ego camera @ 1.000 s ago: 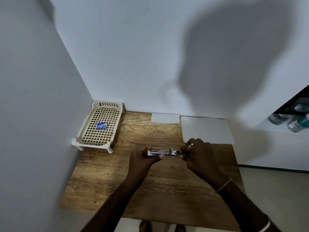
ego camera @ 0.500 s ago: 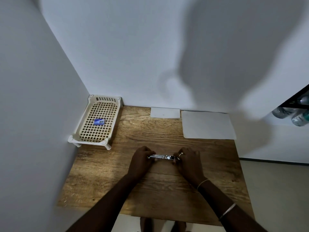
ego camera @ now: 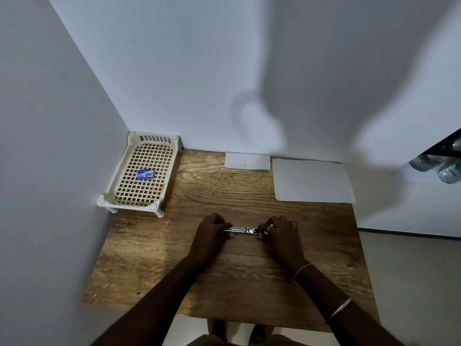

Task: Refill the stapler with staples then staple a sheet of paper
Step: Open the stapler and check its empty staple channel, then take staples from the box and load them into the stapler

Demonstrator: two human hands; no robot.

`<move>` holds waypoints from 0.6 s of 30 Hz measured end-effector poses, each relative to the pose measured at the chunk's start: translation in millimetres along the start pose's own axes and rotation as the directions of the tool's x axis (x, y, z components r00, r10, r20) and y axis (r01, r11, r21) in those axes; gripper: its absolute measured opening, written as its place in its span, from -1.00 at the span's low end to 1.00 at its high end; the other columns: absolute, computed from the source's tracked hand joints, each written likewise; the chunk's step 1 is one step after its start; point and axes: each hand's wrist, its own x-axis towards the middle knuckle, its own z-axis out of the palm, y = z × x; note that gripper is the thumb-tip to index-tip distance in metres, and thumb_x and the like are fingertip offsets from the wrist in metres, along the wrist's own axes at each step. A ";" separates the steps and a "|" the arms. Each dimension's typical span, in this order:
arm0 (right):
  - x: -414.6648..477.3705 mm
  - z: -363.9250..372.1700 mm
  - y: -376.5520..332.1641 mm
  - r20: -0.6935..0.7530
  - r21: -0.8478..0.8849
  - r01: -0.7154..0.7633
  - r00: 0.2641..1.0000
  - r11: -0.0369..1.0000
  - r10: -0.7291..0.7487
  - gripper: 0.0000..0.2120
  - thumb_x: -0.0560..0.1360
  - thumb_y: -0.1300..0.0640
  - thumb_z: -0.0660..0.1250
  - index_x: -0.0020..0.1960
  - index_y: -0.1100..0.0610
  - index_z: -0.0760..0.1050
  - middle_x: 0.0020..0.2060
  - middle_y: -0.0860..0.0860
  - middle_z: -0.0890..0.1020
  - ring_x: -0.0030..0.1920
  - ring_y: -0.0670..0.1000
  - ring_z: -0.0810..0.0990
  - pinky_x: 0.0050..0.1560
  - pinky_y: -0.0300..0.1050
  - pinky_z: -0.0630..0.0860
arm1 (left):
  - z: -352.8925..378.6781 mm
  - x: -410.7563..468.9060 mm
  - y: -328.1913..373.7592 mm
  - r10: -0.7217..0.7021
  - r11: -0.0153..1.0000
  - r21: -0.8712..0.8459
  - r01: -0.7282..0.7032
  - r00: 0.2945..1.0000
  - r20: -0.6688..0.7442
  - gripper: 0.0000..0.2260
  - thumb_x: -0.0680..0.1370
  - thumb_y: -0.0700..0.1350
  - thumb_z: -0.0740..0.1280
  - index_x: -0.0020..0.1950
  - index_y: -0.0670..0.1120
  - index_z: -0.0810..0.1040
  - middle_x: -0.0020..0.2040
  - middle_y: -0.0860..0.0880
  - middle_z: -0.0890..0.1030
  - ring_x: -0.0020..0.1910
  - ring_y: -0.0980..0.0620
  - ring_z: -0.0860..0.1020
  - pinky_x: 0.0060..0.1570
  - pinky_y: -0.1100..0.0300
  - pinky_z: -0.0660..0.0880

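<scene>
Now gripping the stapler (ego camera: 241, 230) at both ends, low over the middle of the table (ego camera: 224, 283), perhaps resting on it; cannot tell which. Held crosswise, with the long axis left to right across the body. Pinched at the left end by the curled fingers and thumb of the left hand (ego camera: 210, 233), and at the right end by the curled fingers of the right hand (ego camera: 282, 233). Shows bright metal along the top between the two hands, so probably opened out with the channel exposed, though too small to say for sure. Cannot make out any strip of staples in either hand.

Looks early in the refill, by that. Must fetch staples next from the small blue box of staples (ego camera: 146, 174), lying inside the cream basket (ego camera: 113, 181) in the far left corner, well apart from both hands. Nearer the left hand than the right, so likely calls for letting go with the left and reaching forward and leftward while steadying the stapler with the right. Could tip or snap shut under a one-ended grip.

Leaves for later the sheet of paper (ego camera: 311, 181), flat at the back right of the table and nearer the right hand, with a smaller white card (ego camera: 247, 161) just beside it on the left.
</scene>
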 end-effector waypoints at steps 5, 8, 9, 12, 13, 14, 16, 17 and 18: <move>-2.1 2.0 0.8 0.020 -0.010 0.019 1.000 1.000 -0.018 -0.71 0.49 0.03 0.46 0.21 -0.04 0.62 0.05 -0.03 0.62 0.14 0.08 0.53 0.09 0.07 0.42 | -0.6 -1.1 -5.5 0.041 0.999 -0.015 -0.041 0.999 -0.009 -0.67 0.45 -0.11 0.57 0.20 -0.11 0.71 0.03 -0.05 0.61 0.06 -0.05 0.55 0.01 0.16 0.45; -6.5 3.6 0.1 -0.031 -0.004 0.015 0.999 1.000 -0.015 -0.57 0.46 -0.04 0.50 0.30 0.03 0.60 0.11 0.00 0.64 0.14 0.10 0.56 0.06 0.07 0.44 | -6.9 -1.0 -7.5 0.059 0.998 -0.028 -0.060 0.998 -0.016 -0.56 0.40 -0.04 0.61 0.24 -0.12 0.69 0.08 -0.07 0.61 0.09 -0.04 0.54 0.05 0.11 0.49; -6.8 3.5 -2.0 -0.065 0.004 0.010 0.998 1.000 -0.009 -0.57 0.47 -0.02 0.51 0.31 0.05 0.60 0.12 0.02 0.64 0.13 0.12 0.57 0.05 0.07 0.45 | -10.7 -1.6 -9.0 0.057 0.997 -0.043 -0.058 0.998 -0.037 -0.53 0.39 0.00 0.62 0.26 -0.11 0.68 0.10 -0.07 0.60 0.11 -0.02 0.53 0.07 0.15 0.47; 3.5 -0.9 -15.3 -0.175 0.056 0.015 0.985 0.998 -0.005 -0.64 0.49 0.07 0.49 0.27 0.07 0.63 0.12 0.06 0.66 0.12 0.15 0.59 0.04 0.09 0.47 | -28.5 -2.9 -13.8 0.009 0.994 -0.103 -0.024 0.989 -0.148 -0.53 0.42 0.02 0.60 0.29 -0.09 0.66 0.16 -0.06 0.59 0.16 0.04 0.51 0.15 0.21 0.42; 11.8 -3.5 -23.6 -0.201 0.078 0.023 0.980 0.997 -0.007 -0.68 0.51 0.08 0.47 0.26 0.07 0.64 0.11 0.06 0.67 0.12 0.16 0.59 0.05 0.10 0.47 | -37.1 -2.3 -16.4 -0.019 0.991 -0.130 -0.007 0.981 -0.196 -0.56 0.44 -0.01 0.59 0.28 -0.09 0.66 0.17 -0.06 0.60 0.17 0.04 0.52 0.17 0.20 0.44; 22.0 -6.3 -33.5 -0.220 0.101 0.033 0.975 0.994 -0.010 -0.71 0.52 0.09 0.45 0.24 0.07 0.64 0.11 0.06 0.67 0.12 0.16 0.59 0.06 0.11 0.47 | -47.1 -0.8 -19.2 -0.052 0.987 -0.163 0.011 0.968 -0.247 -0.60 0.46 -0.06 0.58 0.27 -0.10 0.66 0.18 -0.06 0.61 0.17 0.02 0.55 0.17 0.15 0.48; 44.7 -11.0 -57.0 -0.239 0.154 0.054 0.971 0.987 -0.016 -0.74 0.55 0.08 0.42 0.22 0.06 0.65 0.11 0.04 0.68 0.14 0.15 0.58 0.09 0.12 0.45 | -70.0 3.6 -25.7 -0.139 0.971 -0.231 0.059 0.927 -0.348 -0.67 0.51 -0.11 0.54 0.26 -0.10 0.66 0.17 -0.05 0.64 0.14 0.01 0.59 0.16 0.08 0.53; 56.5 -12.4 -70.3 -0.243 0.176 0.073 0.970 0.982 -0.028 -0.74 0.55 0.07 0.41 0.22 0.05 0.65 0.11 0.03 0.68 0.15 0.14 0.57 0.11 0.12 0.44 | -82.5 6.1 -30.0 -0.181 0.964 -0.254 0.081 0.898 -0.402 -0.71 0.53 -0.12 0.52 0.25 -0.09 0.66 0.16 -0.04 0.66 0.12 0.04 0.60 0.14 0.08 0.55; 68.4 -13.2 -84.2 -0.248 0.194 0.096 0.968 0.976 -0.046 -0.75 0.56 0.05 0.41 0.22 0.04 0.65 0.11 0.02 0.68 0.16 0.13 0.57 0.12 0.11 0.43 | -95.5 9.2 -35.5 -0.216 0.958 -0.270 0.096 0.864 -0.456 -0.73 0.55 -0.13 0.50 0.23 -0.08 0.66 0.14 -0.02 0.68 0.10 0.07 0.61 0.13 0.09 0.56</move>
